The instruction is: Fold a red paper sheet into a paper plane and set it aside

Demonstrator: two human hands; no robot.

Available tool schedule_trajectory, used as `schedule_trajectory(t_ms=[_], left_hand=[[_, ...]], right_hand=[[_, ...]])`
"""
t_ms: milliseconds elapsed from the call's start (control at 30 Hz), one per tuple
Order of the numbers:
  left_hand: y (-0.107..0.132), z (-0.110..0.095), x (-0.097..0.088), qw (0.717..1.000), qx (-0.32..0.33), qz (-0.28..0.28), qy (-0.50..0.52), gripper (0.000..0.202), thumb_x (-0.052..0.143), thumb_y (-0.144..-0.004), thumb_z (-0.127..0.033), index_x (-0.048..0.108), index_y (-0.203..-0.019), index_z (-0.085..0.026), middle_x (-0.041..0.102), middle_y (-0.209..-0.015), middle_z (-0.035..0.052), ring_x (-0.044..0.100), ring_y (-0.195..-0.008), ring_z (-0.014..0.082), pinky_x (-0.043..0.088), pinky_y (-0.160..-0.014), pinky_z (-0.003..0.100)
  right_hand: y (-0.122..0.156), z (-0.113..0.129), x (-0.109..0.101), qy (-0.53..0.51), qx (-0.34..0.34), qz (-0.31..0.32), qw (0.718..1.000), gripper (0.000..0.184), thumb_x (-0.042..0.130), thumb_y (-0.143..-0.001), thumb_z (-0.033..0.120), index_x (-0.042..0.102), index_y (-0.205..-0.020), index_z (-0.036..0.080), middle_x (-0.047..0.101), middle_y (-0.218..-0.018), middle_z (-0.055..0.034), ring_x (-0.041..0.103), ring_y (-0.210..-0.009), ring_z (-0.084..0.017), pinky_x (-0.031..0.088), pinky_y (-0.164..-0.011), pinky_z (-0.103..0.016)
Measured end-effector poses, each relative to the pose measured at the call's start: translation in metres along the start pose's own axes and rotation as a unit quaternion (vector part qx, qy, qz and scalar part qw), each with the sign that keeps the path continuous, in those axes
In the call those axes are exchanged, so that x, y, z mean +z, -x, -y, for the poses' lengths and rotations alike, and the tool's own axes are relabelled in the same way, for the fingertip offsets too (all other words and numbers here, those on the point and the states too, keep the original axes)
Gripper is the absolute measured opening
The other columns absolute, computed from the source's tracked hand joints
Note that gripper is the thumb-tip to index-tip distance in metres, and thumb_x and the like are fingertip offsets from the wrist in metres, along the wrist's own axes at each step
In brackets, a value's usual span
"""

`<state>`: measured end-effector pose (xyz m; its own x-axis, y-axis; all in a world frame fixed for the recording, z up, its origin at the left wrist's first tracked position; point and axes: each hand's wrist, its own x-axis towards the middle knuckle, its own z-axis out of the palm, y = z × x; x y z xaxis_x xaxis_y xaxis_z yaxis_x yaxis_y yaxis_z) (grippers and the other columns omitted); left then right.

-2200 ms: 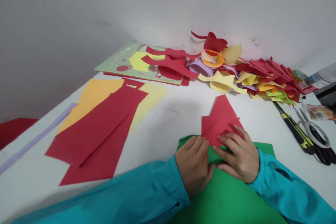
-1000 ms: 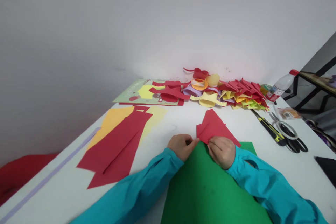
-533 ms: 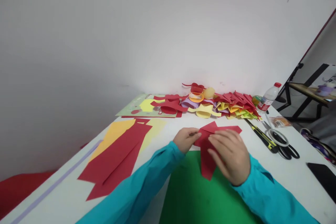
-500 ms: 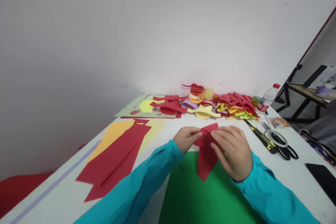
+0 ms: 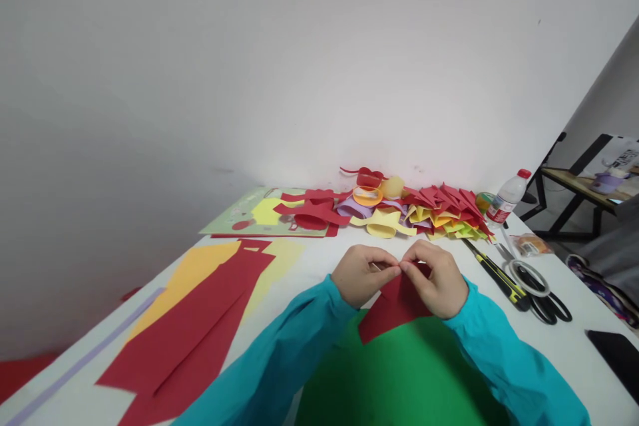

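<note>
A piece of red paper (image 5: 397,306) is held up at centre, with its lower part hung over a green sheet (image 5: 399,373) towards six o'clock. Its upper edge is pinched between thumb and forefinger by the left hand (image 5: 360,274), come at from nine o'clock, and in the same way by the right hand (image 5: 442,279), from three o'clock; the two pairs of fingertips are brought close together. Because the pinched spot is covered by those fingertips, the number of layers gripped there cannot be told.

The paper can be judged very light, stiff enough for its shape to be kept when held by one edge, yet easily creased or torn. Little slip is to be expected, so only a light pinch should be needed; it is best taken by a folded edge or a corner, with the broad face left unsqueezed.

Larger red sheets (image 5: 184,339) are laid at nine o'clock on the white table (image 5: 319,256). Folded papers (image 5: 442,203) are heaped at one o'clock, a bottle (image 5: 506,200) is stood at two, and scissors (image 5: 544,309) are placed at three.
</note>
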<state>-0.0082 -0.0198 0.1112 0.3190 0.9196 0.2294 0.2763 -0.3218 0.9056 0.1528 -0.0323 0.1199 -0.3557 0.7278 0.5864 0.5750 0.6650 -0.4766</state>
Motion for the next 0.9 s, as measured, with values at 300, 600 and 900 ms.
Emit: schedule_trajectory(t_ms=[300, 600, 900], left_hand=[[0.001, -0.006, -0.003, 0.998, 0.056, 0.009, 0.007, 0.02, 0.055, -0.067, -0.026, 0.068, -0.061, -0.012, 0.057, -0.057, 0.0013, 0.047, -0.055, 0.0104, 0.037, -0.054, 0.021], [0.0, -0.008, -0.012, 0.998, 0.0, -0.009, -0.068, 0.017, 0.057, -0.066, -0.025, 0.07, -0.066, -0.014, 0.067, -0.062, 0.0023, 0.053, -0.055, 0.0115, 0.041, -0.054, 0.02], [-0.003, -0.005, -0.018, 0.986, 0.015, -0.037, -0.164, 0.017, 0.056, -0.069, -0.022, 0.069, -0.061, -0.014, 0.067, -0.06, 0.0028, 0.056, -0.052, 0.0114, 0.043, -0.054, 0.02]], right_hand=[[-0.002, 0.001, 0.001, -0.078, 0.037, 0.002, 0.996, 0.012, 0.052, -0.077, 0.019, 0.055, -0.065, 0.017, 0.056, -0.065, -0.0013, 0.051, -0.064, -0.014, 0.04, -0.062, -0.028], [-0.005, 0.0, -0.001, -0.115, 0.092, -0.02, 0.989, 0.013, 0.053, -0.075, 0.02, 0.057, -0.063, 0.017, 0.055, -0.065, -0.0013, 0.051, -0.064, -0.014, 0.04, -0.063, -0.027], [-0.008, -0.013, -0.002, -0.127, 0.147, -0.046, 0.98, 0.017, 0.055, -0.072, 0.029, 0.058, -0.061, 0.016, 0.056, -0.06, -0.0014, 0.049, -0.059, -0.014, 0.038, -0.059, -0.027]])
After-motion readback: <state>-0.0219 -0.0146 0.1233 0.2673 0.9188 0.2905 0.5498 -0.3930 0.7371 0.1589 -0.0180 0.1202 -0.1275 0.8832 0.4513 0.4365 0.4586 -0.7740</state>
